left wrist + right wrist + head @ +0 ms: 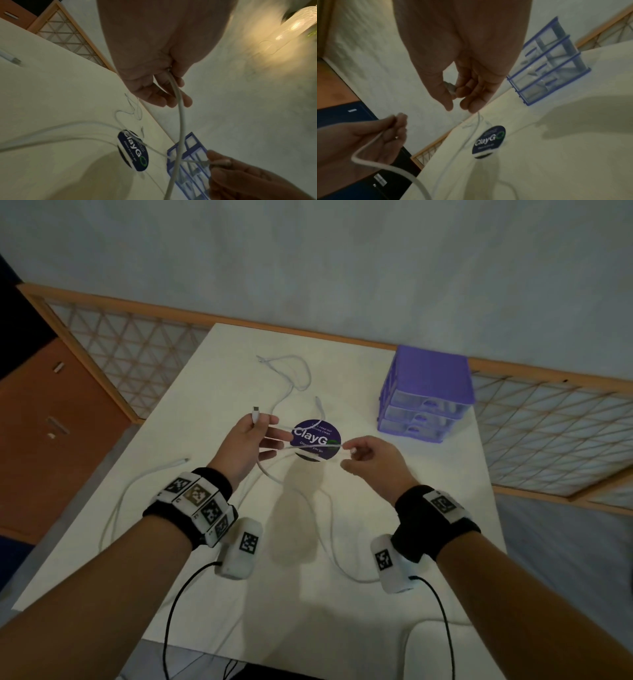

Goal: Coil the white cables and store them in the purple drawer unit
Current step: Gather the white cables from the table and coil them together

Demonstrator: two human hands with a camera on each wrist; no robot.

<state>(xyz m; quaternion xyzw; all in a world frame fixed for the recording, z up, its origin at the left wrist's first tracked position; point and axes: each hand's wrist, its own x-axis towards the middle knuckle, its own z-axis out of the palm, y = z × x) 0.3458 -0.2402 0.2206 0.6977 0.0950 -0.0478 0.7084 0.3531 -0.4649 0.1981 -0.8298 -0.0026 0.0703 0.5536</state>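
My left hand [263,433] is raised over the white table [205,542] and holds a white cable just below its plug [255,415], thumb pinning it. From that hand the cable [180,115] hangs in a loop and runs across to my right hand [349,455], which pinches it between thumb and fingertips. In the right wrist view the right hand [458,97] also grips a small grey end piece. At the table's back right stands the purple drawer unit [431,381], its three clear drawers closed.
Loose white cables lie on the table: one at the back [291,371], one on the left [116,508]. A round dark ClayGo sticker [317,438] marks the middle. A wooden lattice rail [113,344] borders the table's far side, an orange cabinet [51,440] stands left.
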